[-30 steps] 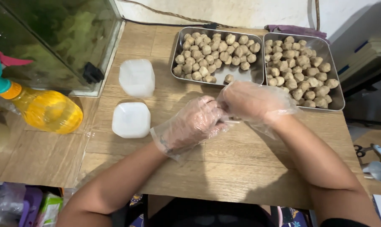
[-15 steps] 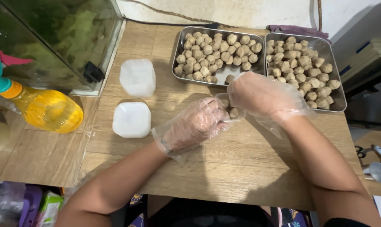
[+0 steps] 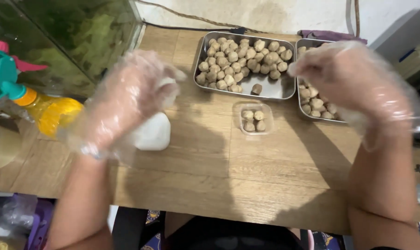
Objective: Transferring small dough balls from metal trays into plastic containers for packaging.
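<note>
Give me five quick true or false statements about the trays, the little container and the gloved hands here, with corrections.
1. The small clear container holds four balls. True.
2. The left metal tray is packed full. False: its lower right part is bare, with one ball alone.
3. Both hands wear clear plastic gloves. True.
4. The right hand grips the small clear container. False: the container sits alone on the table, apart from both hands.
5. The left hand is over the white containers. True.
</note>
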